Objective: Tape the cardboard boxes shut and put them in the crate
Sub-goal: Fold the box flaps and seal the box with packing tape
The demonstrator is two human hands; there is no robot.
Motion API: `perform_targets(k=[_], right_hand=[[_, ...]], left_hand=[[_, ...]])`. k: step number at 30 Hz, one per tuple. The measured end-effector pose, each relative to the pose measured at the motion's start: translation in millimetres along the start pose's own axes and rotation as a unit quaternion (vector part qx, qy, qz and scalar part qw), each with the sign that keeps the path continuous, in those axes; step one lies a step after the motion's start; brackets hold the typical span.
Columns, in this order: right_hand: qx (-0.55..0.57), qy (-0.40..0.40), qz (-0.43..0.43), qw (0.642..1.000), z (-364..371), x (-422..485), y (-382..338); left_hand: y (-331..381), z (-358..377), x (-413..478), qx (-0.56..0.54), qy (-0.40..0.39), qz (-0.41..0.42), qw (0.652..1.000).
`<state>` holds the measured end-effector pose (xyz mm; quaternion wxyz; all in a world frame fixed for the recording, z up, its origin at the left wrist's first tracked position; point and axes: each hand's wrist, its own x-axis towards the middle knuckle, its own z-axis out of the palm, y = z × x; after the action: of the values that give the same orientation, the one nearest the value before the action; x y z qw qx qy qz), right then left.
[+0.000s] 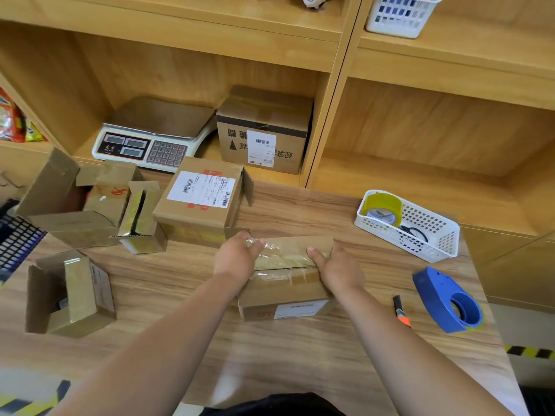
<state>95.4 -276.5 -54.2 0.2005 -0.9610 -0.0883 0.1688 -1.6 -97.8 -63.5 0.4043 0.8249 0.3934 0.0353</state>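
From my feed, the small cardboard box [285,285] sits on the tabletop [300,364], and both hands are on it. My left hand [237,256] curls over the box's left end, fingertips on the glossy clear tape across the top. My right hand [336,270] grips the right end, thumb lying flat on the top flap and fingers wrapped round the far edge. The flaps are down, with a dark seam showing between the two hands.

Right of that box lie an orange-tipped utility knife [401,312] and, further right, a blue tape dispenser [447,301]. Beyond the box to the right is a white basket [435,244] holding a yellow tape roll [383,207] and scissors [416,234]. Just behind the box stands a larger labelled box [201,199], one flap sticking up. Left of the box are three open cartons: one near [69,292], one narrow [141,217], one far [60,190]. At the far left edge a black lattice crate [16,240] shows, partly cut off. Behind everything, on the shelf, sit a weighing scale [150,136] and a printed carton [264,130].
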Motion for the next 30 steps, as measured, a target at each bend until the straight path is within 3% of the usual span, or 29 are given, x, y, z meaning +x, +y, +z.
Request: perform_targets(k=[3,6,8,10,14,19,25,30], right_hand=[[-0.013,0.026,0.004,1.0,-1,-5,-4],[-0.086,0.092,-0.087,0.988,1,-12,-20],[-0.143,0.069,-0.128,0.979,8,-12,-40],[-0.181,0.038,-0.108,0.977,16,-11,-60],[-0.221,0.054,-0.109,0.968,26,-6,-67],[-0.207,0.052,-0.14,0.967,23,1,-58],[-0.165,0.081,-0.057,0.981,0,-3,-18],[0.064,0.014,0.082,0.994,-8,-18,16]], left_hand=[[-1,0,-1,-0.016,0.006,0.02,1.0],[0,-1,-4,-0.012,0.022,0.034,0.999],[1,-1,-4,-0.001,0.027,0.037,0.999],[0,-2,-4,0.001,0.027,0.032,0.999],[-4,-2,-1,-0.012,0.022,0.03,0.999],[-10,0,2,-0.069,0.012,0.009,0.998],[-18,-2,10,-0.229,-0.09,-0.074,0.967],[-25,-1,15,-0.261,-0.161,-0.093,0.947]])
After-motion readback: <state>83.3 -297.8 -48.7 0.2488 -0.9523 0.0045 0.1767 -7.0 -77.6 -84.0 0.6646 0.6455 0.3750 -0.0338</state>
